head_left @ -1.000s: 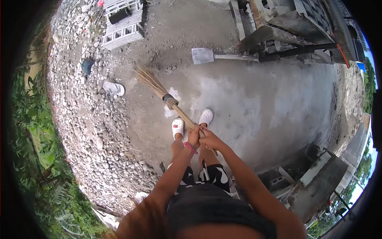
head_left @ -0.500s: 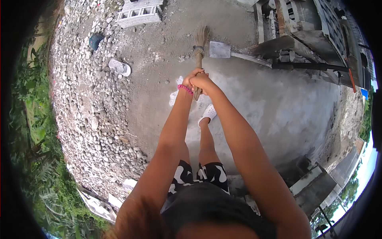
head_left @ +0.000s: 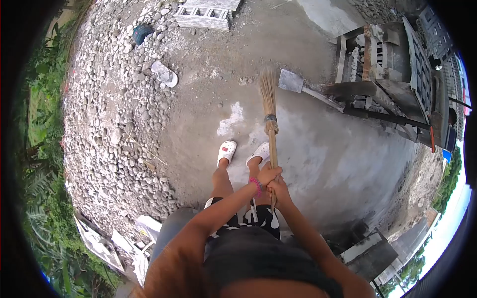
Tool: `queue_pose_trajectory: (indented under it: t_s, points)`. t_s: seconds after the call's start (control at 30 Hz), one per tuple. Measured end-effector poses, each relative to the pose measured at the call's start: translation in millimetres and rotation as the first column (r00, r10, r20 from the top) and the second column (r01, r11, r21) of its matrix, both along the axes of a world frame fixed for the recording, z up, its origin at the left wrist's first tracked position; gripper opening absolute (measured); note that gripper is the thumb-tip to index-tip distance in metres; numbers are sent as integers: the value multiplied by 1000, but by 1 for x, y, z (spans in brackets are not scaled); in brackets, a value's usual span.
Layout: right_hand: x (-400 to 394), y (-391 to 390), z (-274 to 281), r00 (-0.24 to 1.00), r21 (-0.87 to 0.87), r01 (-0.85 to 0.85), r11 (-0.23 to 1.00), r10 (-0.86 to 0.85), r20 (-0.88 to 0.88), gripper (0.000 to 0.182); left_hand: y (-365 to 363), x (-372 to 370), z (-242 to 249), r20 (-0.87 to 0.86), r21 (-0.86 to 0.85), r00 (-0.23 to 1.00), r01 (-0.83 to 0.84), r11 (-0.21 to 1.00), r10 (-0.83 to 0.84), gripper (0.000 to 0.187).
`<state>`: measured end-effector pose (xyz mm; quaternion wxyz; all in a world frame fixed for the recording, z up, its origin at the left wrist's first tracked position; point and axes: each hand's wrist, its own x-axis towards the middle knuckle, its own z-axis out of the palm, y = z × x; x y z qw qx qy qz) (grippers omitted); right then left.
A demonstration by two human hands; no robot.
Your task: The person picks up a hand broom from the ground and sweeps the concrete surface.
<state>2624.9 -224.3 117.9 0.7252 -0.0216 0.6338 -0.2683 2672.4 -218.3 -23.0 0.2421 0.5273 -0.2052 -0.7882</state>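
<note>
A broom [head_left: 271,124] with a wooden handle and straw bristles points away from my body, its bristle end slightly blurred over the grey ground. Both hands are wrapped around the lower handle, close together. My left hand [head_left: 268,176], with a pink bracelet at its wrist, sits just above my right hand [head_left: 280,192]. Just right of the bristles lies a shovel [head_left: 291,81], its flat blade whitish and its shaft running to the right. A white powdery patch [head_left: 231,119] marks the ground left of the broom.
White clogs [head_left: 226,151] are on my feet. Stones [head_left: 119,129] cover the left side, with a dusty sandal-like object [head_left: 164,74] and a dark teal item [head_left: 142,34] on them. Pale slotted blocks [head_left: 202,17] lie at the top. A block-and-metal structure [head_left: 387,59] stands upper right.
My hands have come down closer to my body with the broom, and more of its handle shows. The view has shifted, and both clogs are now visible.
</note>
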Motion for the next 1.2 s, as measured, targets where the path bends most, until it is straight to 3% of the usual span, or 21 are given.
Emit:
queue_pose_trajectory:
  t_s: [0.07,0.1,0.17,0.2,0.23,0.3,0.37,0.43,0.5,0.53,0.6,0.7,0.8,0.83,0.87,0.93,0.97,1.03,1.1,1.13,1.2]
  points:
    - [7,-1,-8,998,21,57,998,-57,10,4,-20,14,38,-237,271,971,87,959,-21,20]
    - [18,-8,-24,998,31,47,998,-48,31,5,-29,30,21,-342,257,938,160,953,-65,20]
    - [46,-28,-62,994,63,-61,996,55,92,7,-54,74,20,-244,305,964,-28,952,106,18]
    - [61,-39,-79,981,90,-156,984,144,130,8,-72,103,49,-163,355,970,-113,928,181,19]
    - [83,-54,-78,961,61,-237,970,225,158,8,-72,121,30,-60,277,972,-204,939,229,17]
    - [106,-68,-78,909,9,-351,936,338,244,8,-82,153,27,-72,331,927,-326,886,368,14]
    - [111,-86,-85,835,-80,-436,896,436,336,7,-89,151,24,106,210,848,-529,822,519,13]
    - [97,-103,-54,803,-171,-492,853,521,290,7,-95,143,41,202,66,731,-674,736,652,10]
    - [81,-96,-34,761,-229,-559,797,603,238,8,-83,132,70,149,-37,757,-639,769,636,10]
    - [75,-83,-24,796,-216,-513,831,555,241,9,-74,128,79,130,-87,767,-622,778,628,9]
    - [65,-51,-11,867,-191,-415,889,450,212,11,-52,112,71,120,-70,813,-566,822,570,10]
    - [67,-20,-16,949,-139,-267,954,285,135,12,-35,100,64,-47,109,931,-355,929,361,11]
    - [97,-9,-29,981,-43,-178,983,181,76,8,-29,128,5,-212,104,977,38,994,-15,12]
    - [114,-14,-34,981,-23,-189,982,189,43,7,-24,141,-22,-242,272,969,109,956,-42,14]
    - [123,-21,-38,980,-7,-196,981,196,9,6,-8,154,-53,-153,102,988,-3,995,19,13]
    - [124,-31,-58,860,29,-492,870,481,168,5,27,175,-96,-21,-269,986,-163,949,163,14]
    - [123,-31,-68,767,28,-617,787,593,246,5,23,179,-82,-7,-49,950,-313,948,313,14]
    - [116,-34,-75,720,-36,-627,778,597,354,7,-7,177,-23,107,357,825,-552,753,554,15]
    - [98,-46,-85,681,-150,-645,749,653,331,12,-22,162,19,223,206,783,-620,757,581,16]
    - [87,-47,-55,663,-173,-703,690,724,192,13,-22,147,48,176,259,754,-656,709,633,20]
    - [64,-25,-9,706,-203,-665,719,693,144,11,-8,126,94,28,301,847,-513,804,530,22]
